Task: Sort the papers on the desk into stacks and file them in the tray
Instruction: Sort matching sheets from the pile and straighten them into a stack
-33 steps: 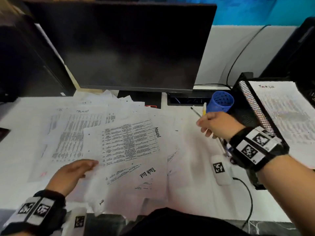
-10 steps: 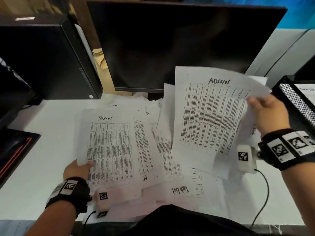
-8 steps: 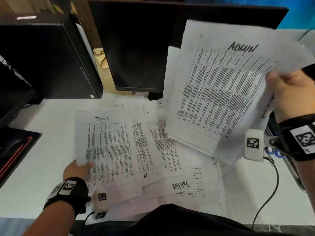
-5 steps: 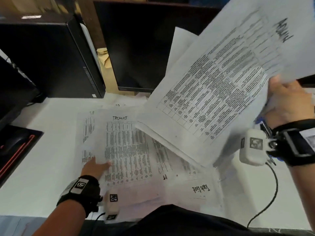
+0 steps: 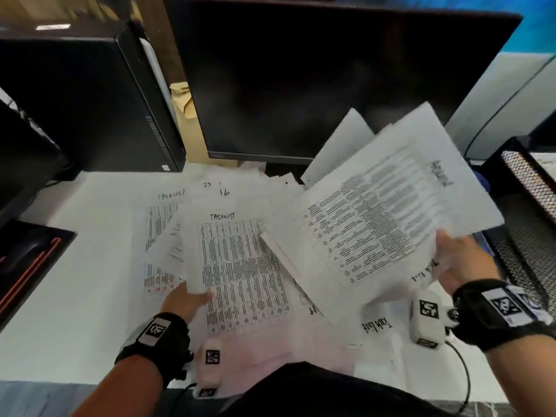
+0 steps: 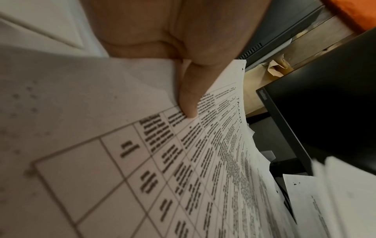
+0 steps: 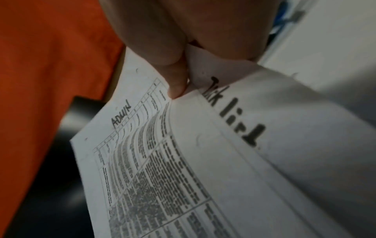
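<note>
Printed sheets lie scattered over the white desk (image 5: 75,266). My left hand (image 5: 188,300) pinches the lower left corner of a sheet headed "TASKLIST" (image 5: 240,272), thumb on top; the left wrist view shows the thumb (image 6: 188,103) pressed on that sheet (image 6: 203,161). My right hand (image 5: 460,260) grips a bundle of sheets topped by one marked "ADMIN" (image 5: 382,212), lifted and tilted above the pile. In the right wrist view the thumb (image 7: 175,83) clamps the ADMIN sheet (image 7: 142,161) over a "Task list" sheet (image 7: 264,145). The black mesh tray (image 5: 529,236) stands at the right edge.
A dark monitor (image 5: 316,79) rises behind the papers, and a black computer tower (image 5: 84,100) stands at the back left. A dark pad with a red line (image 5: 30,266) lies at the left edge. A cable (image 5: 463,377) trails near the front right.
The right hand has brought the ADMIN bundle down from high in front of the monitor to just above the pile. The left hand has taken the TASKLIST sheet's corner between thumb and fingers.
</note>
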